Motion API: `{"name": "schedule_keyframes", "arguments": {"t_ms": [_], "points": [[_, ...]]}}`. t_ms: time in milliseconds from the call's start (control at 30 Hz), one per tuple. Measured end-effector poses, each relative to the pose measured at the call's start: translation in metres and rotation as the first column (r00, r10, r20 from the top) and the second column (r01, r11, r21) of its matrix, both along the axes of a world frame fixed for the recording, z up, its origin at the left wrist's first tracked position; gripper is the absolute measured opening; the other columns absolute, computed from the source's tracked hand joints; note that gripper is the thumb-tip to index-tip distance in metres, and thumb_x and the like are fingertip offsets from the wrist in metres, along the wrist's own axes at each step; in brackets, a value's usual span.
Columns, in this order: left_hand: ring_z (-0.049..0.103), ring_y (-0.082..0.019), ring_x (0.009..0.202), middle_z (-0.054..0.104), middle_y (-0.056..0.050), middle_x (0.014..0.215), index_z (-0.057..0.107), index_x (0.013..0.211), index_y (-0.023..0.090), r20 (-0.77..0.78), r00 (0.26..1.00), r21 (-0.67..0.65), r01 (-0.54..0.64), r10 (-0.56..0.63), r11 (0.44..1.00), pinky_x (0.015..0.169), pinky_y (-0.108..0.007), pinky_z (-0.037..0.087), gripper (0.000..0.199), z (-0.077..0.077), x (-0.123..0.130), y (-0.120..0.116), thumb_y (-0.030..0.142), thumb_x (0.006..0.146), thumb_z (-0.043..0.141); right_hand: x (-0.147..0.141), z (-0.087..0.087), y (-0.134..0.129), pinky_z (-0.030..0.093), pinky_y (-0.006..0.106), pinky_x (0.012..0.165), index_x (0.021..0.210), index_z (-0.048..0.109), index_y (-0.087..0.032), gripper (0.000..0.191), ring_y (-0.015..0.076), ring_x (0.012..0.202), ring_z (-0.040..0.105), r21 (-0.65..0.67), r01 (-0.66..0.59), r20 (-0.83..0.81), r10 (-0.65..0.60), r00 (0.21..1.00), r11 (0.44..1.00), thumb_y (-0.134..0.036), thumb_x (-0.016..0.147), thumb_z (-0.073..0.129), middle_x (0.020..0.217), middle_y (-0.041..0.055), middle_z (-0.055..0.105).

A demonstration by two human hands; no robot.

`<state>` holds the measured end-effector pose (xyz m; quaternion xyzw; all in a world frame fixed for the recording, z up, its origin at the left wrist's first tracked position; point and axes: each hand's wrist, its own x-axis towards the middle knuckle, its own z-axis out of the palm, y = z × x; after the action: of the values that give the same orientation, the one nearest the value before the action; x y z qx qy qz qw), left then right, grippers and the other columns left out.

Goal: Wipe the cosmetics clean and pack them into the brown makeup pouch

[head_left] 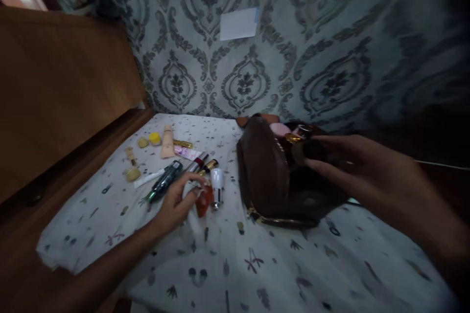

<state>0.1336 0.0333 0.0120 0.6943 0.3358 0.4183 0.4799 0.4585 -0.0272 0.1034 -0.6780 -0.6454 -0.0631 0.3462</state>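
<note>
My left hand [175, 205] is closed on a crumpled white tissue [193, 217], just above the sheet. Touching or very near its fingers is an orange-red item [204, 201], partly covered. A white and silver tube [217, 188] lies to its right, and a dark green tube [164, 181] to its left. My right hand [363, 164] pinches a dark, blurred item [314, 150] over the mouth of a brown bag [265, 171]. The bag gapes, its zipper undone. A pink round thing [279, 130] and a gold-coloured one [293, 138] show at its opening.
Several cosmetics lie on the left, among them a beige tube [168, 142], a yellow-lidded jar [154, 138] and a pink-white tube [187, 152]. A wooden panel [66, 78] borders the left side. Behind is patterned wallpaper with a white paper [238, 24].
</note>
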Motion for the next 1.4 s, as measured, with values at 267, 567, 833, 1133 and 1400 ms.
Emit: {"name": "schedule_keyframes", "arguments": {"t_ms": [267,567,833,1133,1400], "points": [[0.067,-0.017,0.068,0.073,-0.003,0.084,0.066,0.106,0.021,-0.220,0.974,0.173,0.084,-0.044,0.981,0.065,-0.026,0.054,0.022,0.008,0.012,-0.004,0.034,0.096,0.052,0.010,0.009,0.001,0.052,0.031,0.069,0.123,0.069,-0.020,0.046,0.0199,0.079,0.066,-0.168,-0.124,-0.027,0.121,0.992,0.978,-0.025,0.078,0.073,0.104,0.0073,0.069],[0.066,-0.025,0.054,0.072,-0.008,0.067,0.030,0.155,0.006,-0.794,0.602,0.377,0.598,-0.086,0.707,0.055,-0.035,0.053,0.065,0.031,0.114,-0.040,0.037,0.098,0.041,0.012,0.028,0.016,0.046,0.031,0.082,0.120,0.066,-0.016,0.038,0.0247,0.103,0.065,-0.427,-0.155,0.291,0.298,0.909,0.891,-0.024,0.084,0.073,0.118,0.0108,0.070],[0.068,-0.024,0.063,0.075,-0.006,0.080,0.031,0.155,0.022,-0.662,0.710,0.285,0.535,-0.240,0.796,0.059,-0.031,0.053,0.062,0.010,0.111,-0.031,0.040,0.098,0.044,0.013,0.028,0.036,0.047,0.034,0.081,0.102,0.072,-0.012,0.024,0.0290,0.103,0.064,-0.644,-0.142,0.453,0.525,0.721,0.751,-0.025,0.082,0.075,0.104,0.0155,0.071],[0.073,-0.021,0.088,0.075,-0.004,0.115,0.038,0.152,0.038,-0.553,0.689,0.077,0.602,-0.469,0.794,0.075,-0.029,0.060,0.054,0.006,0.103,-0.016,0.037,0.099,0.049,0.006,0.002,0.054,0.049,0.033,0.077,0.096,0.075,-0.011,0.015,0.0249,0.089,0.071,-0.731,-0.088,0.458,0.583,0.672,0.676,-0.013,0.084,0.065,0.084,0.0129,0.075],[0.073,-0.022,0.093,0.074,-0.006,0.117,0.041,0.151,0.036,-0.527,0.714,0.075,0.579,-0.460,0.812,0.078,-0.029,0.060,0.057,-0.002,0.100,-0.017,0.034,0.096,0.055,0.005,-0.009,0.056,0.049,0.035,0.077,0.095,0.076,-0.011,0.020,0.0260,0.088,0.071,-0.671,-0.063,0.532,0.539,0.653,0.739,-0.006,0.086,0.058,0.084,0.0145,0.075]]}}
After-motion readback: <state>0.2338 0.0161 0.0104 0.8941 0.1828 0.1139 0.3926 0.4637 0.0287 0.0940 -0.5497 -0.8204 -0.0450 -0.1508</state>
